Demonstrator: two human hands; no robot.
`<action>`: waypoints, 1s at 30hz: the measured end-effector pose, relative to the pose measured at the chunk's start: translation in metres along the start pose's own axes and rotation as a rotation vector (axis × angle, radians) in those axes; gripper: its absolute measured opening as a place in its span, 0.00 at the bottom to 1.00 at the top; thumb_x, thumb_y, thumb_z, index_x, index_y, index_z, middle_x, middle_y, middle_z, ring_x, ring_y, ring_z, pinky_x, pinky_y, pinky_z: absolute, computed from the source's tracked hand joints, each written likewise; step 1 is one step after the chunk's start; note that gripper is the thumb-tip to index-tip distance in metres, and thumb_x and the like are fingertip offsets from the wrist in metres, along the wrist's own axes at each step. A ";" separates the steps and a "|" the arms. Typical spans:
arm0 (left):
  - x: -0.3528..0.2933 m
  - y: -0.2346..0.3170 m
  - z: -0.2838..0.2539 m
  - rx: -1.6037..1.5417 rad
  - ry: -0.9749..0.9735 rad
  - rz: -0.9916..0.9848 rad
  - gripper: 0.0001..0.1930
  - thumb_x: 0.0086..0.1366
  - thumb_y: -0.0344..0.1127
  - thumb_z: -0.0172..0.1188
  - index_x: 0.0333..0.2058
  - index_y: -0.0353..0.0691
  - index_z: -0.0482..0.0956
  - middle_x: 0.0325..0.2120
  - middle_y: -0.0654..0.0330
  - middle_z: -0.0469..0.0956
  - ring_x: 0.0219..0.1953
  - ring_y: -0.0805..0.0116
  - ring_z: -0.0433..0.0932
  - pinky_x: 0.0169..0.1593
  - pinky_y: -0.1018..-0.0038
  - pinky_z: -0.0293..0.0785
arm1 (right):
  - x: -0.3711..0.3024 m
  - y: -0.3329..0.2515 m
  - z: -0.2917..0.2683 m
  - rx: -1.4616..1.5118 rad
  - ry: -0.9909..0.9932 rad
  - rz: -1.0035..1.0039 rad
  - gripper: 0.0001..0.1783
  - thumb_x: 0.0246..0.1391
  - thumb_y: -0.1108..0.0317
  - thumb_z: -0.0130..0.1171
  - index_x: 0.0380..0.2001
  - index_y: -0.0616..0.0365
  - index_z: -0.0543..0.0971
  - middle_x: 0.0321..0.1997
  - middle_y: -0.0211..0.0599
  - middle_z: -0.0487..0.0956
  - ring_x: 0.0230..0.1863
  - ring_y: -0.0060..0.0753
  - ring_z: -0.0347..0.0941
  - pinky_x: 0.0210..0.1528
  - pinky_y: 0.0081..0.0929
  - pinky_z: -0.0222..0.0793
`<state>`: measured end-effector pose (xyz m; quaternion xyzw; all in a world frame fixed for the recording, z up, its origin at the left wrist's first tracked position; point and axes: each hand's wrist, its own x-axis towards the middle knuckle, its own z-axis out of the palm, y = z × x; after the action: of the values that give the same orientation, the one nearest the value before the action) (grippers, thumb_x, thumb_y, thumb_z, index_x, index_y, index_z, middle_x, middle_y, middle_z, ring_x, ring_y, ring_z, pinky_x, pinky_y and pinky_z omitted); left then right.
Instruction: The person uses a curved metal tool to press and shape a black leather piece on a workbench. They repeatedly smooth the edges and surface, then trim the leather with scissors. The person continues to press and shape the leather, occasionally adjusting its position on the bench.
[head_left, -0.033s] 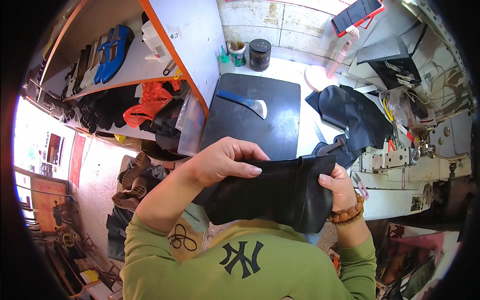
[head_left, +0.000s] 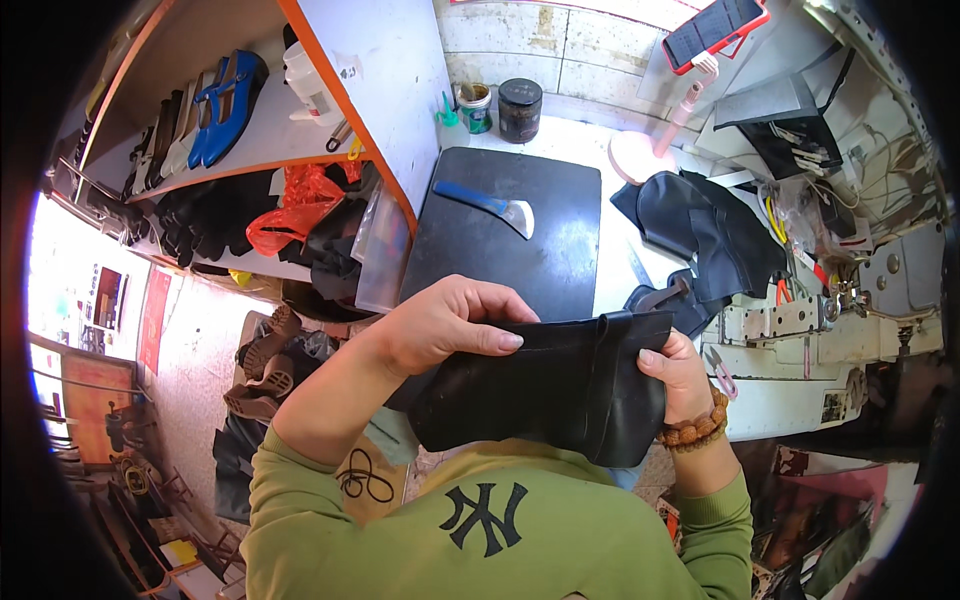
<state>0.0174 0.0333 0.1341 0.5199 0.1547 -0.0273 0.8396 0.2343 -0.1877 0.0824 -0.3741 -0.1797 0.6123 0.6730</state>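
Note:
Between my two hands hangs a black leather piece (head_left: 500, 395), wide and soft, with a seam line along its upper edge and a folded vertical strip toward its right end. My left hand (head_left: 455, 325) pinches the upper edge, thumb on the near face and fingers behind. At the right end my right hand (head_left: 678, 375) grips the leather with the thumb in front; its other fingers are mostly hidden behind the piece. Beyond them, on a dark cutting board (head_left: 560, 270), lies a blue-handled knife (head_left: 485, 208) with a broad rounded blade.
More black leather pieces (head_left: 700, 235) lie right of the board, near a phone (head_left: 712, 35) on a pink stand (head_left: 645, 155). A sewing machine (head_left: 850, 310) and pink-handled scissors (head_left: 722, 375) are at the right. Two jars (head_left: 520, 110) stand at the back; an orange-edged shelf (head_left: 355, 100) holds shoes.

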 end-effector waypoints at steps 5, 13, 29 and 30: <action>-0.003 -0.001 -0.008 -0.007 0.041 0.028 0.12 0.60 0.25 0.65 0.42 0.33 0.79 0.36 0.64 0.80 0.39 0.78 0.77 0.47 0.80 0.73 | 0.001 0.003 -0.004 0.041 0.011 -0.017 0.13 0.57 0.77 0.58 0.46 0.64 0.78 0.44 0.37 0.82 0.43 0.30 0.80 0.49 0.29 0.76; -0.007 -0.014 -0.017 -0.265 0.166 0.059 0.08 0.62 0.25 0.61 0.41 0.34 0.78 0.34 0.63 0.79 0.38 0.76 0.79 0.46 0.78 0.75 | 0.004 0.011 -0.012 0.129 0.053 0.020 0.13 0.58 0.76 0.57 0.47 0.62 0.77 0.45 0.38 0.82 0.45 0.31 0.80 0.50 0.30 0.76; 0.003 0.008 0.008 0.970 0.146 0.331 0.10 0.59 0.30 0.64 0.40 0.39 0.81 0.31 0.58 0.78 0.35 0.64 0.77 0.42 0.70 0.71 | 0.011 0.015 0.003 -0.003 0.012 0.068 0.13 0.59 0.76 0.58 0.47 0.65 0.77 0.44 0.35 0.82 0.42 0.25 0.79 0.47 0.26 0.76; 0.007 0.008 0.013 1.039 0.149 0.367 0.10 0.58 0.30 0.64 0.39 0.39 0.81 0.31 0.58 0.78 0.36 0.62 0.77 0.43 0.69 0.71 | 0.010 0.015 0.006 -0.032 -0.011 0.057 0.13 0.59 0.76 0.58 0.48 0.65 0.77 0.44 0.35 0.82 0.42 0.24 0.79 0.48 0.25 0.75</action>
<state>0.0285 0.0261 0.1450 0.8847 0.0866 0.0832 0.4505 0.2220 -0.1769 0.0731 -0.3863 -0.1825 0.6302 0.6483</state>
